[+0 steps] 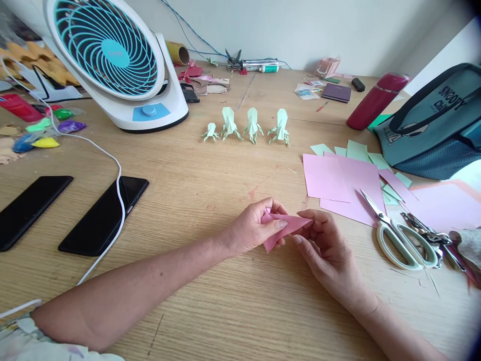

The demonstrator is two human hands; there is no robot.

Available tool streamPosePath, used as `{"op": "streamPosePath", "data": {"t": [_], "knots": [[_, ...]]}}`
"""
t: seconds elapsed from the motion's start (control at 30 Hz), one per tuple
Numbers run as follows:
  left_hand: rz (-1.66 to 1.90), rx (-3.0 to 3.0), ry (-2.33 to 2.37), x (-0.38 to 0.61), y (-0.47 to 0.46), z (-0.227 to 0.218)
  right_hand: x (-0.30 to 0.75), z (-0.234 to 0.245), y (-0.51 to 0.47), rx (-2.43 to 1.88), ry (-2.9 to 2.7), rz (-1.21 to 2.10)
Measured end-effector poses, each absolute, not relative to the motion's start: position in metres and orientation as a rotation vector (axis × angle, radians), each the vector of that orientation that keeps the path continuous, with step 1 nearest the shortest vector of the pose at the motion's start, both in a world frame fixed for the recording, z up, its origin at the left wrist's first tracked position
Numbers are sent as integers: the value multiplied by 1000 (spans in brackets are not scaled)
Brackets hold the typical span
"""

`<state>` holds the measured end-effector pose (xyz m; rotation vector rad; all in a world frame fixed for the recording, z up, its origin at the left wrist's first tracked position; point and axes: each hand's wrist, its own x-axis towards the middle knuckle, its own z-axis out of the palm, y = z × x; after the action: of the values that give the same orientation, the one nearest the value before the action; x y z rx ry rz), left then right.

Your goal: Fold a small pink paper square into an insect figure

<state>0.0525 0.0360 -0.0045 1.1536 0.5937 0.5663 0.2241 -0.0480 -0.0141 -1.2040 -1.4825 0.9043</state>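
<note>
A folded piece of pink paper (287,226), pointed at its right end and with a second point hanging down, is held just above the wooden table. My left hand (259,225) grips it, thumb on the front and fingers behind. At the right point, the fingers of my right hand (328,250) touch the paper from behind. That hand's thumb stands apart below the edge, so the hand is partly open. Beyond my hands, several light green folded paper figures (252,125) stand in a row.
Right of my hands lie pink sheets (326,178), green paper pieces (356,150) and white-handled scissors (408,245). A bag (432,125) and red flask (378,100) stand behind. Leftward are a fan (112,55), two dark phones (105,215) (33,210) and a white cable (120,190).
</note>
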Motion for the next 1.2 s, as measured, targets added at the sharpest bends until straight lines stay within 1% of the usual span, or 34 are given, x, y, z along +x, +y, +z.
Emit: {"op": "streamPosePath", "data": {"t": [0.3,0.47,0.6,0.87,0.97,1.13,1.2], "knots": [[539,1223,683,52,36,-4,228,-14,-50,-1201,-1806,725],[458,1371,714,49,33,3,230,-9,-48,-1264,-1853,667],[420,1419,717,47,33,7,232,-5,-45,-1210,-1941,608],[356,1432,558,45,37,7,236,-6,-43,-1178,-1995,494],[343,1463,524,44,37,7,237,-8,-43,-1188,-1987,486],[349,1770,690,41,36,12,237,-7,-43,-1190,-1981,502],[360,1791,705,41,36,12,237,-6,-42,-1172,-1994,526]]}}
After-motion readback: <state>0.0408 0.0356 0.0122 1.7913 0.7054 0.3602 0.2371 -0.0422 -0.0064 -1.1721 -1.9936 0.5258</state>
